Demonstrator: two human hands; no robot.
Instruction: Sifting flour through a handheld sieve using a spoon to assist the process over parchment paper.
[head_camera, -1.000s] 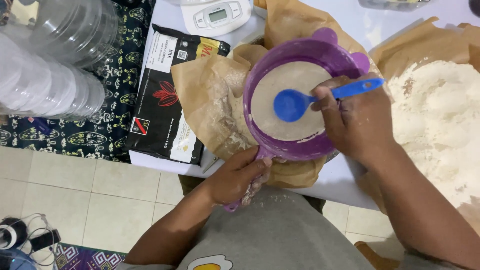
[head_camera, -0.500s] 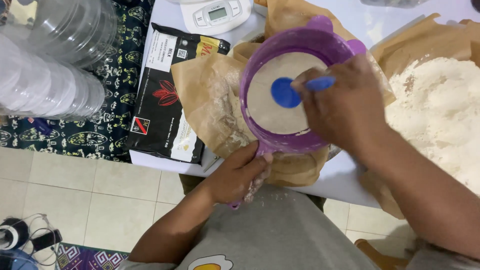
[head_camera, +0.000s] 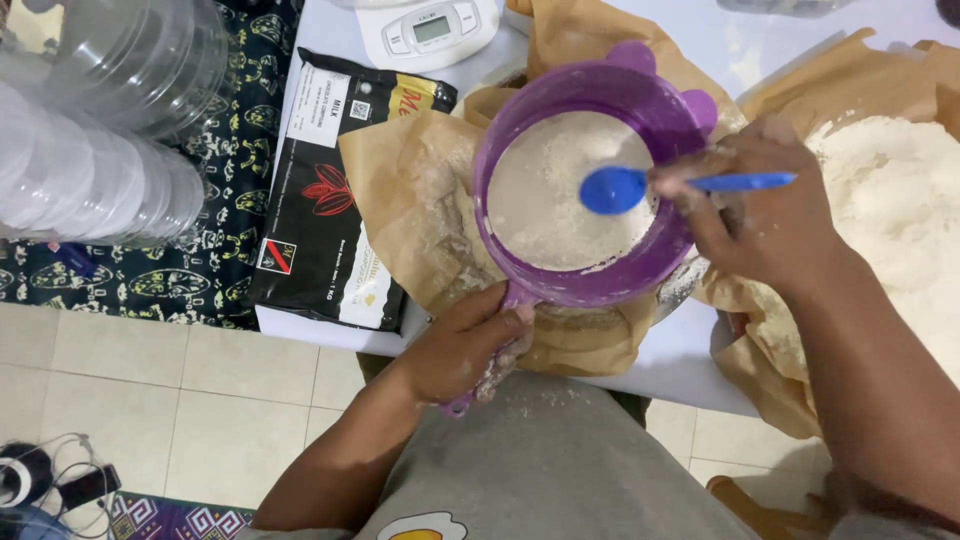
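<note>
Left hand (head_camera: 462, 345): we see it gripping the purple sieve (head_camera: 585, 185) handle, near edge.
Right hand (head_camera: 765, 205): we see it pinching the blue spoon (head_camera: 640, 187) over flour (head_camera: 545, 200), possibly touching.

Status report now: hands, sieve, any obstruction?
Left hand grips purple sieve handle. Right hand holds blue spoon over flour inside. Brown paper underneath; nothing in the way.

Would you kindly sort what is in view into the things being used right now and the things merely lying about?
In use:
left hand gripping the purple sieve by its handle
right hand holding the blue spoon over the flour in the sieve
brown paper beneath the sieve

Lying about:
black packet
white kitchen scale
stacked clear plastic tubs
flour heap on paper at right
</note>
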